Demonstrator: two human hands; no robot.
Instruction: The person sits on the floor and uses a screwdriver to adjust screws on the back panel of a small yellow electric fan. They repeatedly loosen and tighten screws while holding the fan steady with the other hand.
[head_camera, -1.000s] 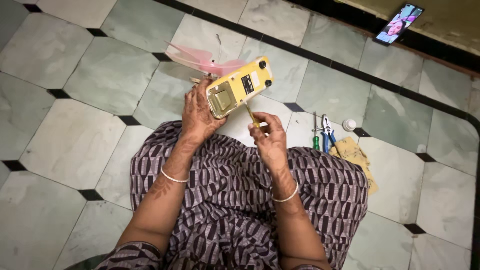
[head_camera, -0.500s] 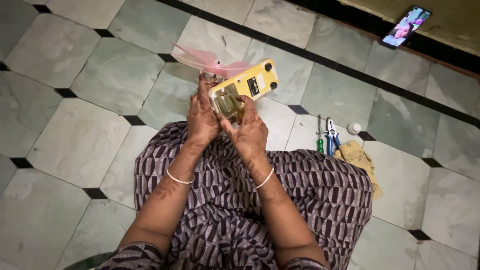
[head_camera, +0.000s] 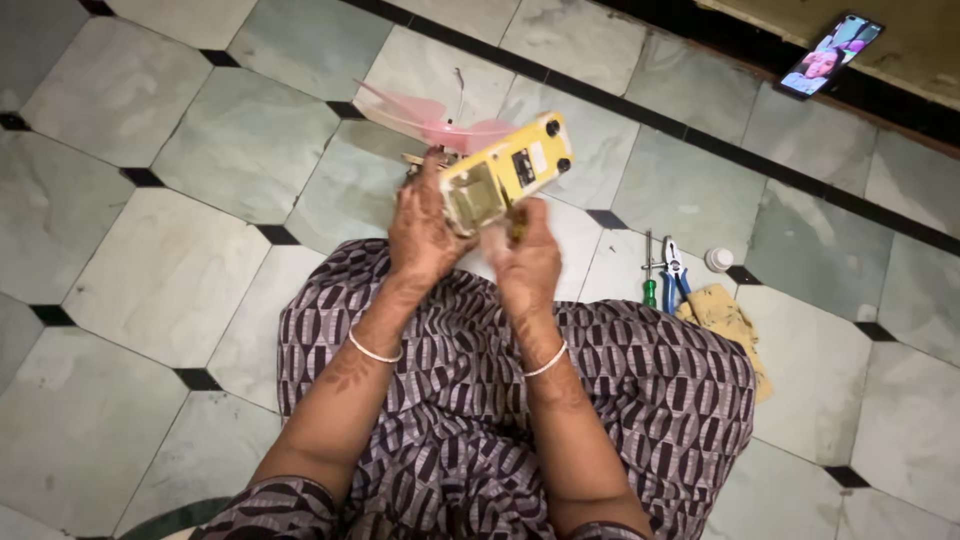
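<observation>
— Hands?
— Left hand (head_camera: 425, 225) grips the yellow fan (head_camera: 505, 170) above the lap; right hand (head_camera: 525, 262), blurred, fingers curled at its open compartment, pinching something small.
— Beyond?
— Pliers (head_camera: 677, 280), screwdriver (head_camera: 648, 280), cloth (head_camera: 728, 325) on the floor (head_camera: 170, 260); phone (head_camera: 830, 55) near its far-right corner.

A home floor — pale marble tiles (head_camera: 160, 270), scattered hand tools (head_camera: 665, 275).

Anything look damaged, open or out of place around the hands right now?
Yes: the yellow device held in the left hand has an open cavity facing up, its cover off. The right hand is at that opening. Pliers, a green-handled screwdriver and a yellow cloth lie loose on the tiled floor.
</observation>
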